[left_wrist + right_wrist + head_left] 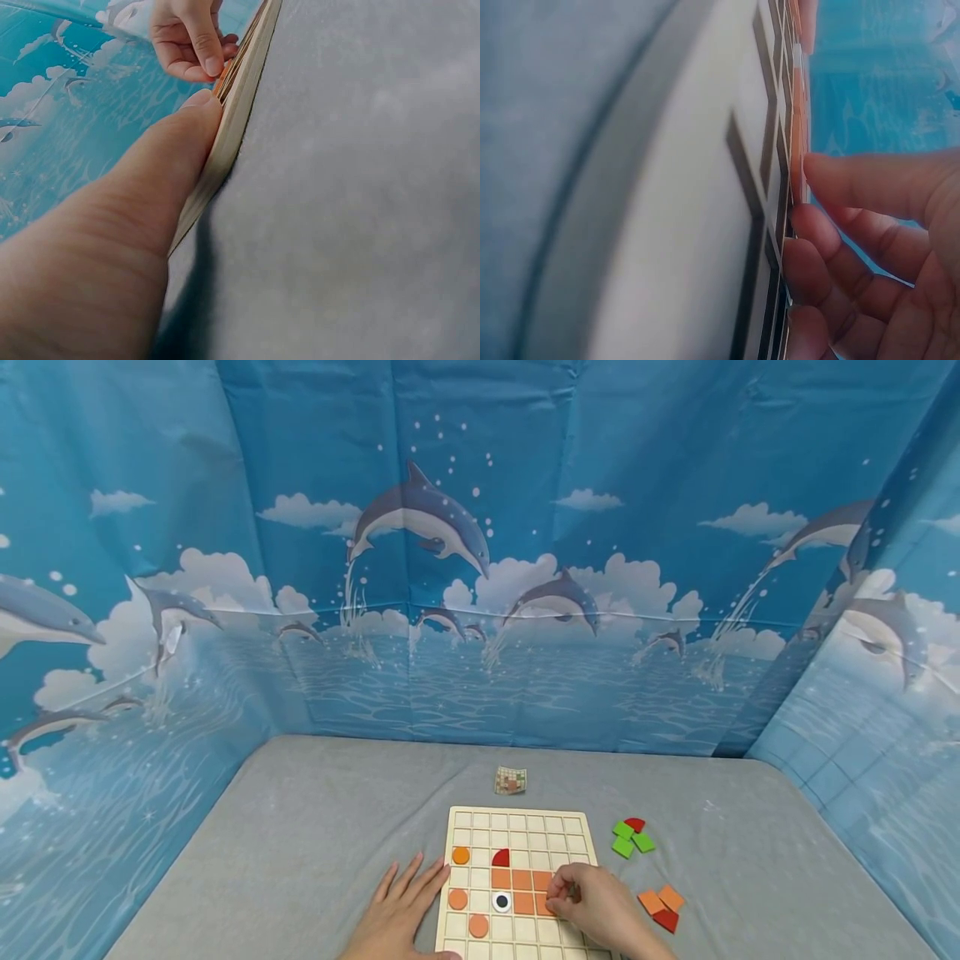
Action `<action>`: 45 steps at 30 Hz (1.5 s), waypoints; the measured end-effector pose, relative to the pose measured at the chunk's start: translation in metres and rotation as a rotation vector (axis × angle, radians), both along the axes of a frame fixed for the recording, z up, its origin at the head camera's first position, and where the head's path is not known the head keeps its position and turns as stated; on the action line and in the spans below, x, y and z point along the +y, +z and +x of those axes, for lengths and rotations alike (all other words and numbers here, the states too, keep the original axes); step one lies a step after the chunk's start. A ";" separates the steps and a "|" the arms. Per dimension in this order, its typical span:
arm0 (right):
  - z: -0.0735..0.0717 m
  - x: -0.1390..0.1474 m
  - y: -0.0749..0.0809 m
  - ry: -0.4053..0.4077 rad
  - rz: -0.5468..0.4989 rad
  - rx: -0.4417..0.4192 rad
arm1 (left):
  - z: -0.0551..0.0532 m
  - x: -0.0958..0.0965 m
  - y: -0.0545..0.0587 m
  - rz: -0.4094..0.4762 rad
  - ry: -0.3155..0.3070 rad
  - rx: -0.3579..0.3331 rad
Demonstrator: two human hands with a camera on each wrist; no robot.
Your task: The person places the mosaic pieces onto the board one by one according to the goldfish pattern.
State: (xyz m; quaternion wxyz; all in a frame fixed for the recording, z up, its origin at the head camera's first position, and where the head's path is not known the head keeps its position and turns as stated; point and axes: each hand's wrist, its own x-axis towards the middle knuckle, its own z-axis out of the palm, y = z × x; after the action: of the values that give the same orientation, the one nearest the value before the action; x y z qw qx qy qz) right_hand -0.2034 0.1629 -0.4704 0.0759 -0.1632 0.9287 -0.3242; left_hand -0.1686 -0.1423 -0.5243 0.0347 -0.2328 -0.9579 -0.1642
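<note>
A cream gridded board (517,812) lies on the grey surface, with several orange square tiles (522,879) in its middle cells. My left hand (401,914) rests flat with spread fingers along the board's left edge; its thumb (142,180) lies on the near rim in the left wrist view. At the right end of the orange rows, my right hand (596,902) pinches an orange square tile (542,906) set in a cell. Thumb and fingers partly cover this tile (797,150). Also on the board are a red quarter-round (501,858), a black-and-white eye disc (502,902) and orange discs (457,899).
Right of the board lie several green squares (623,847) with a red quarter-round piece (634,824). Nearer are two orange squares (671,898) and a red piece (666,921). A small patterned card (511,780) lies behind the board. A dolphin-print curtain (465,685) encloses the table.
</note>
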 end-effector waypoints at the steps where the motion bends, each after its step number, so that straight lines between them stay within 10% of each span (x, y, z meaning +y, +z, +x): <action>1: 0.000 0.000 0.000 0.000 -0.002 -0.001 | 0.000 0.000 0.000 -0.002 0.000 0.000; 19: 0.005 0.011 -0.001 0.023 -0.008 0.040 | -0.001 0.000 -0.003 0.000 0.002 0.005; 45: 0.009 0.091 0.001 -0.351 0.066 -0.106 | -0.001 0.000 -0.003 -0.006 0.003 -0.002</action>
State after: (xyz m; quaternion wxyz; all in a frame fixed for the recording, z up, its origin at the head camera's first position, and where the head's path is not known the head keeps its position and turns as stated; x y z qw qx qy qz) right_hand -0.1945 0.2535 -0.4696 0.0723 0.0210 0.9477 -0.3101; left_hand -0.1694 -0.1424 -0.5272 0.0331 -0.2315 -0.9588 -0.1613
